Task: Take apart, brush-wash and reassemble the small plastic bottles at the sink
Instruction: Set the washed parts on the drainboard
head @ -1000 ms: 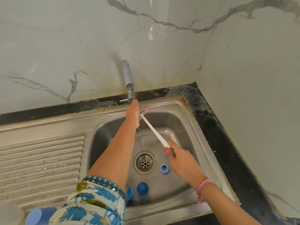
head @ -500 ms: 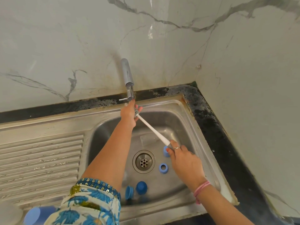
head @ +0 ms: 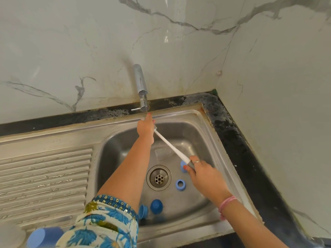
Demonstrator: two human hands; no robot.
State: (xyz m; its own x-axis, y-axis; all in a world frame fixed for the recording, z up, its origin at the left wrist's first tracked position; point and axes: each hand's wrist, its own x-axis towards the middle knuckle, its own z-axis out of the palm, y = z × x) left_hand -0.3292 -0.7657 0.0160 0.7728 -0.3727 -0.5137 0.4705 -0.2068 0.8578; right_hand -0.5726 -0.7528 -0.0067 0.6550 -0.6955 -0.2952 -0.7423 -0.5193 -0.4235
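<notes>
My left hand [head: 145,126] reaches up to just below the tap spout [head: 143,104], its back toward me, so whatever it holds is hidden. My right hand [head: 206,176] grips the grey handle of a long white bottle brush [head: 172,147]. The brush's bristle end sits against my left hand. A clear plastic bottle body [head: 162,153] lies on the sink floor. Blue parts lie around the drain [head: 158,178]: a ring [head: 180,184], a cap [head: 182,165] by my right thumb, and a domed cap [head: 156,206] beside another cap [head: 143,211].
The steel sink [head: 225,158] has a ribbed drainboard [head: 44,179] on its left. A blue cup [head: 44,236] and a pale round object [head: 10,237] stand at the near left. Marble walls close in behind and on the right, beyond a dark counter edge [head: 241,149].
Both hands stay under the tap. The brush has shifted only slightly against my left hand.
</notes>
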